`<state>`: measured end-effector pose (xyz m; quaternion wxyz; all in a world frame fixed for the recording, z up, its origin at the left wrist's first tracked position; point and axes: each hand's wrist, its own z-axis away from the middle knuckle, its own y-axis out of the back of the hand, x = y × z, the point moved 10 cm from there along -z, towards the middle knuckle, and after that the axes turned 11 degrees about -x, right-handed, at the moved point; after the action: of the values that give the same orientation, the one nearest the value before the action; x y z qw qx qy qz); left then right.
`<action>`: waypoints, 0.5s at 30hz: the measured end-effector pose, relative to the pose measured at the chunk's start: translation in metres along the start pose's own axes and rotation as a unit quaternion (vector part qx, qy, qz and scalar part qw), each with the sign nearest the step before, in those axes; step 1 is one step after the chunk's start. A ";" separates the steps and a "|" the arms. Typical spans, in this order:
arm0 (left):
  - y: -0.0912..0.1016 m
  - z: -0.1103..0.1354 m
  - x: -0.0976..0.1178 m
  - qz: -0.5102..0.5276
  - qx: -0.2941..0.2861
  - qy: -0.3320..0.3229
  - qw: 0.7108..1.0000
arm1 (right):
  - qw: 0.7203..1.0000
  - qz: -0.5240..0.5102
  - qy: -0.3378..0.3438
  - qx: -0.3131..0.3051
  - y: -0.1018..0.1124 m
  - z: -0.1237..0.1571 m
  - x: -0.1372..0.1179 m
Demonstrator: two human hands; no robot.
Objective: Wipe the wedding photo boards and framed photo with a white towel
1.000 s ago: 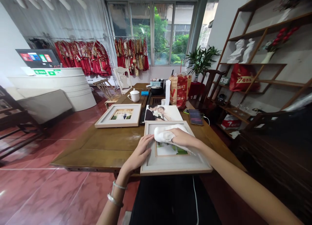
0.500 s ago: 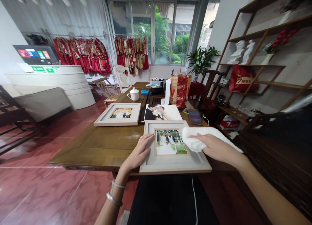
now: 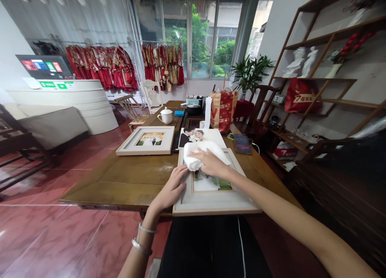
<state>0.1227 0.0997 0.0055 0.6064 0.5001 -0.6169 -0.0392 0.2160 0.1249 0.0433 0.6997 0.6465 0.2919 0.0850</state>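
A pale picture frame holding a wedding photo lies flat at the near edge of the wooden table. My left hand rests on the frame's left rail, fingers spread and pressing down. My right hand presses a crumpled white cloth against the frame's far left part, covering the top of the photo.
A second framed photo lies further left on the table, a loose print and a phone beyond. A teapot, red paper bag and small items stand at the far end. Shelves line the right wall.
My right hand with the cloth swept from the frame's top to its right side, then back left to the far left part. The left hand has stayed put.
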 end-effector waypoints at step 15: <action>0.001 0.001 0.000 0.017 0.003 -0.004 1.000 | 0.991 0.061 -0.111 -0.053 0.001 0.064 0.064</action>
<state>0.1213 0.0997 0.0063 0.6032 0.4909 -0.6279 -0.0288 0.3016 0.1018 0.0253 0.7543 0.6308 0.1676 0.0709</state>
